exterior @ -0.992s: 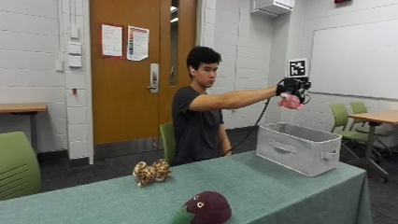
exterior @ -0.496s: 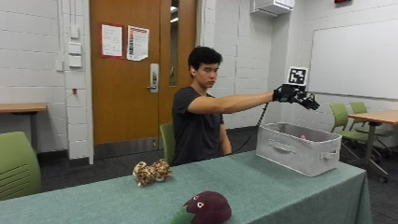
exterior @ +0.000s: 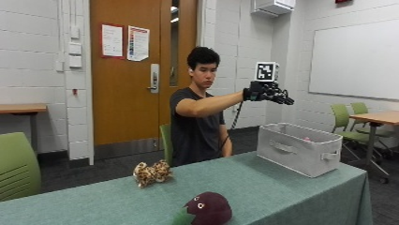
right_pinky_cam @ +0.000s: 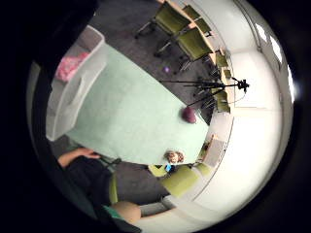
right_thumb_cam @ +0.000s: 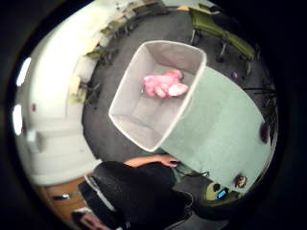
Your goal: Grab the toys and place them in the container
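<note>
Fingers: gloved right hand (exterior: 267,92) held out above the container (exterior: 299,149), fingers (exterior: 284,100) spread, holding nothing.
Pink toy (right_thumb_cam: 164,84): lies inside the container.
Remaining toys: spotted plush (exterior: 151,173) and maroon plush (exterior: 208,209) on the table (exterior: 274,187), toward 9 o'clock of the container, well apart.
Handling: likely soft, light; take each round the body.
Room: green chairs (exterior: 352,125), wooden door (exterior: 134,70).

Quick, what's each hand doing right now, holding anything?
Right gloved hand: open, holding nothing, above the container.
Bare left hand: partly seen, state cannot be told.
</note>
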